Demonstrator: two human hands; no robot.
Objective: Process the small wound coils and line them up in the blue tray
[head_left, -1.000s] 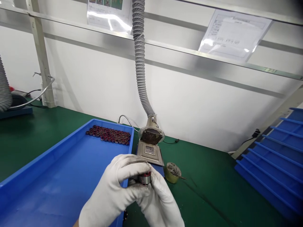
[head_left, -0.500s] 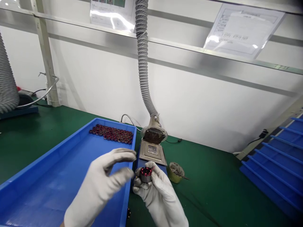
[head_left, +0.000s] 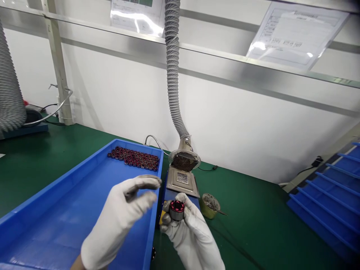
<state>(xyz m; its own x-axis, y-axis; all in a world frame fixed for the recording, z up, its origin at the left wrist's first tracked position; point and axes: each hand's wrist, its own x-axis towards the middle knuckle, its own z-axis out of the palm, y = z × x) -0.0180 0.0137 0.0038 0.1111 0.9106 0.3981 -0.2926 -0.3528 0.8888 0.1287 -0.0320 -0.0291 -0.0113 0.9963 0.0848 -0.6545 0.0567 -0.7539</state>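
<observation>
A small motor stator (head_left: 177,215), a dark ring with red windings inside, is pinched between the thumb and fingers of my right hand (head_left: 194,234) in a white glove. It is held with its open face tilted up toward me. My left hand (head_left: 118,215), also gloved, hovers over the blue tray's right side. Its thumb and fingers are spread apart with nothing between them, a short way left of the stator. Behind my right hand stands a solder pot (head_left: 182,180) with a square silvery bath.
The long blue tray (head_left: 70,178) holds many similar stators (head_left: 135,158) at its far end. A ducted fume hood (head_left: 184,159) hangs over the solder pot. A tin (head_left: 209,206) with a stick stands to the right. Stacked blue trays (head_left: 329,195) are at far right. Another dark round part (head_left: 153,253) lies beside the tray.
My right hand has shifted slightly right with the stator, which now tips its open face more toward me. The left hand stays spread, nearly in place. The whole view has moved a little.
</observation>
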